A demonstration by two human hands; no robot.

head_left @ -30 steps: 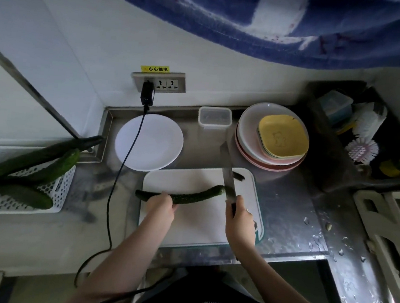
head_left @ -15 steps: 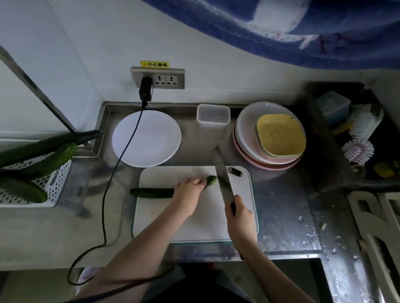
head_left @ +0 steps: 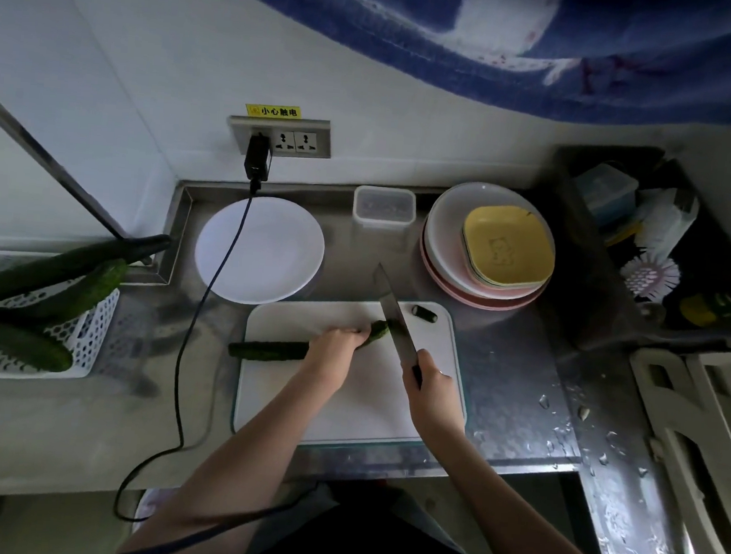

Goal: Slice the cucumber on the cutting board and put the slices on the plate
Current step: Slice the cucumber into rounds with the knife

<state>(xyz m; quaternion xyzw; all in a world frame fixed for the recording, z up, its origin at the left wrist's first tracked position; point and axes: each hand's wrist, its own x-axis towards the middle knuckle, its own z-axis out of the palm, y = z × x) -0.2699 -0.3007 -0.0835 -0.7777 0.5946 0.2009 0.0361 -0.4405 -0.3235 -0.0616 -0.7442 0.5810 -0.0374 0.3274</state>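
Cucumber (head_left: 268,350) under left hand (head_left: 335,348); knife (head_left: 395,318) in right hand (head_left: 430,380).

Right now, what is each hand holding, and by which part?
The right hand holds the knife by its handle. The left hand holds the cucumber down on the cutting board, its grip near the right end being cut.

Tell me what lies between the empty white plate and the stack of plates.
A clear plastic container stands between the white plate and the stack of plates, in the head view.

I see the cucumber (head_left: 270,350) on the cutting board (head_left: 345,402), the plate (head_left: 259,249) behind it, and a basket (head_left: 92,334) at the far left.
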